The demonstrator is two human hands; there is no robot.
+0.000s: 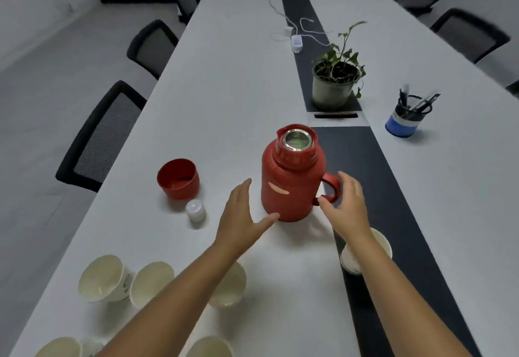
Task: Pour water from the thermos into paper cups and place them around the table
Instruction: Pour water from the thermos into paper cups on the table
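A red thermos [290,185] stands upright and uncapped on the white table [230,81], its handle pointing right. My left hand [241,216] is open beside its lower left, thumb close to its base. My right hand [346,205] is open at the handle, fingers spread around it without closing. The red lid cup [178,178] sits left of the thermos, with a small white stopper [195,210] in front of it. Several paper cups stand near me: two at the left [102,278] [151,282], one under my left forearm [229,286], one under my right forearm [379,244].
A potted plant [335,84] stands on the dark centre strip [373,176] behind the thermos. A blue pen holder [404,120] is at the right. Cables and a white adapter [296,42] lie farther back. Black chairs [104,134] line both long sides.
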